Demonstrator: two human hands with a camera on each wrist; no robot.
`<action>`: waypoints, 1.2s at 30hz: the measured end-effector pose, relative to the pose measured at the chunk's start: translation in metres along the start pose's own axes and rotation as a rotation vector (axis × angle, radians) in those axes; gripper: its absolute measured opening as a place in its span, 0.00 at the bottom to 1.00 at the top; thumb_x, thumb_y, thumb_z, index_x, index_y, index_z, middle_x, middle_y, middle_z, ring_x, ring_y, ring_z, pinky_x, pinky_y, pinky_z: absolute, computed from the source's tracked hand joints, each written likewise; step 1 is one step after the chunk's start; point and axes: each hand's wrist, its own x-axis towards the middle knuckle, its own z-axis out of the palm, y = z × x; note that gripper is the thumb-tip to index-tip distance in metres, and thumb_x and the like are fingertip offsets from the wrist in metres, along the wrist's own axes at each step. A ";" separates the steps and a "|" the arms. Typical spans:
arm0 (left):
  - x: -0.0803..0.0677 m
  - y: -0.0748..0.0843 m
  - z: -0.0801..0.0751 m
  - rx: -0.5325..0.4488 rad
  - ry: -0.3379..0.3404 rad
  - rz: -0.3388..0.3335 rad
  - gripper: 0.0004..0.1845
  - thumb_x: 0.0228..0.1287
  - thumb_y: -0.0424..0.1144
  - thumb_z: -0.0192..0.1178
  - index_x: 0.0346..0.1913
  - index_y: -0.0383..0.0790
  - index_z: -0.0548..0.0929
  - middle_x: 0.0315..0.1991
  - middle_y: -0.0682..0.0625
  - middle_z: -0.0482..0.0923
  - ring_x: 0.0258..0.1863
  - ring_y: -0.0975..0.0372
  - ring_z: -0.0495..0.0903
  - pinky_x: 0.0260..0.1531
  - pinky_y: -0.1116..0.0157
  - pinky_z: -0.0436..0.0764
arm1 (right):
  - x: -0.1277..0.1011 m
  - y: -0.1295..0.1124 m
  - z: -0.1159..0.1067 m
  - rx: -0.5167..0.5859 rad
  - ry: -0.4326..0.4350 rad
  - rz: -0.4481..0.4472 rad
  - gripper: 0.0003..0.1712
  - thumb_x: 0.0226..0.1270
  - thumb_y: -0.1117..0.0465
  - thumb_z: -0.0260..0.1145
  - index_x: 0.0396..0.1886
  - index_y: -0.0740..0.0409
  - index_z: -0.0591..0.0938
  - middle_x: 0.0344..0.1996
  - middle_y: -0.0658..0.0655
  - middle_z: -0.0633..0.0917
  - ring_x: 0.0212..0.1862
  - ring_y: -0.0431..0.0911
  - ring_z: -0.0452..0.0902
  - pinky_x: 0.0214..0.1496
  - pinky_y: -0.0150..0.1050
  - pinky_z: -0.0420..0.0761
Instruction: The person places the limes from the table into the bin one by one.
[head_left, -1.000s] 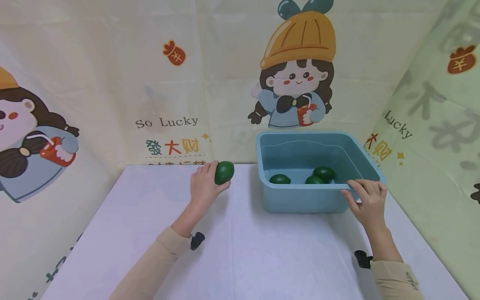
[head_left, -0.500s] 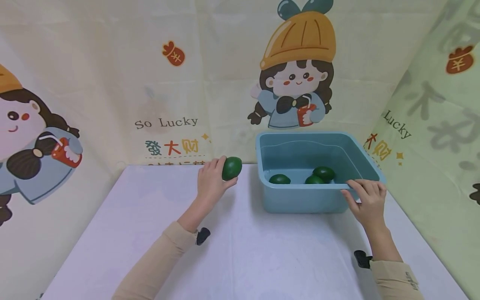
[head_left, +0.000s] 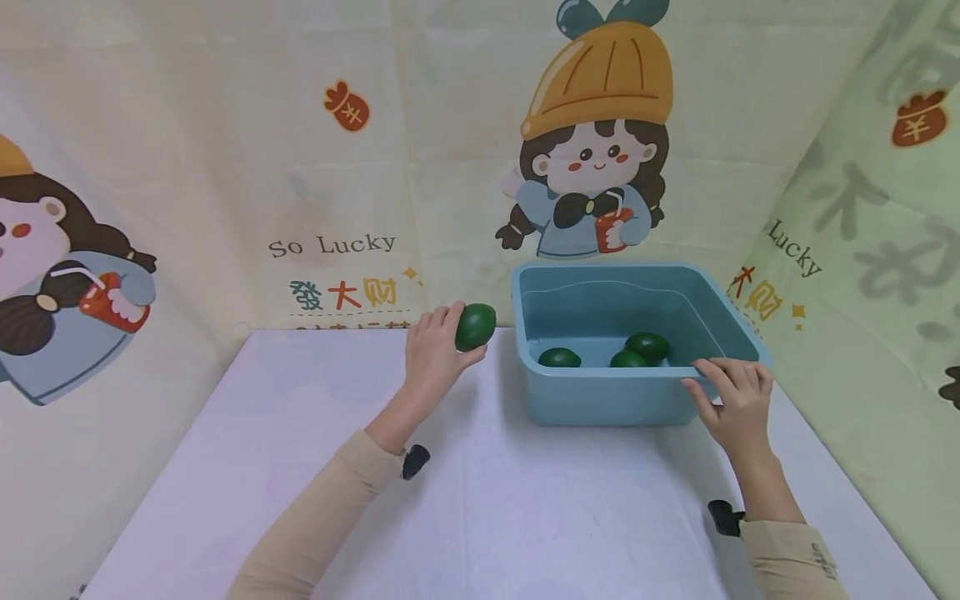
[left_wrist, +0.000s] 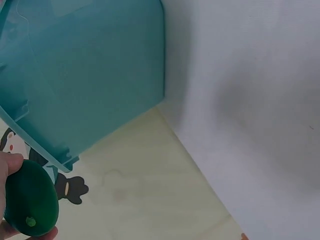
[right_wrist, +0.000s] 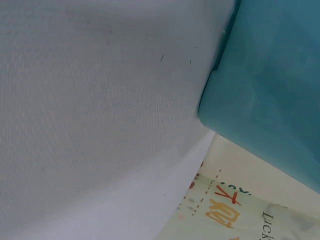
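My left hand (head_left: 433,357) grips a dark green avocado (head_left: 477,327) above the table, a little left of the blue plastic bin (head_left: 607,402). The left wrist view shows a pale stem nub on this avocado (left_wrist: 31,197), close to the bin's rim. Inside the bin lie three more avocados: one at the left (head_left: 559,357), one at the right (head_left: 648,347) and one partly hidden behind the front wall (head_left: 628,359). My right hand (head_left: 737,404) holds the bin's front right rim, fingers bent over the edge and thumb outside. In the right wrist view that hand is out of sight.
A white cloth covers the table (head_left: 480,508). The bin stands at the table's back right, near a printed cloth backdrop (head_left: 450,167) with cartoon figures. Another printed cloth side (head_left: 885,333) rises at the right. Black wrist cameras sit by both sleeves.
My left hand has moved to the right and slightly up with the avocado, nearer the bin's left side. The right hand, the bin and the avocados inside have stayed put.
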 end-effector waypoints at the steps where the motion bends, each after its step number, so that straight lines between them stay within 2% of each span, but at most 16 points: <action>1: 0.001 0.001 0.000 -0.003 0.001 0.000 0.34 0.49 0.53 0.66 0.57 0.41 0.70 0.49 0.44 0.74 0.46 0.53 0.70 0.44 0.54 0.71 | 0.000 0.000 0.000 0.000 0.002 -0.001 0.28 0.62 0.41 0.57 0.28 0.65 0.80 0.25 0.65 0.77 0.29 0.61 0.67 0.40 0.56 0.56; 20: 0.016 0.025 -0.008 -0.010 0.014 0.063 0.35 0.49 0.53 0.66 0.59 0.41 0.70 0.51 0.45 0.73 0.48 0.53 0.71 0.45 0.55 0.72 | 0.006 -0.005 0.001 0.011 0.003 0.005 0.28 0.63 0.41 0.56 0.28 0.66 0.79 0.25 0.65 0.76 0.29 0.61 0.66 0.40 0.56 0.55; 26: 0.019 0.032 -0.007 -0.017 0.028 0.094 0.35 0.49 0.55 0.65 0.58 0.41 0.70 0.51 0.45 0.74 0.47 0.54 0.71 0.44 0.56 0.72 | 0.002 -0.001 0.000 0.003 -0.011 0.001 0.27 0.62 0.42 0.57 0.29 0.65 0.80 0.26 0.65 0.77 0.30 0.61 0.67 0.40 0.57 0.56; 36: 0.021 0.044 -0.004 -0.010 0.010 0.129 0.36 0.49 0.55 0.65 0.60 0.41 0.70 0.51 0.46 0.73 0.49 0.54 0.70 0.46 0.56 0.71 | 0.000 -0.001 0.000 0.004 0.001 0.004 0.28 0.62 0.41 0.57 0.29 0.65 0.80 0.25 0.65 0.77 0.29 0.61 0.67 0.40 0.57 0.56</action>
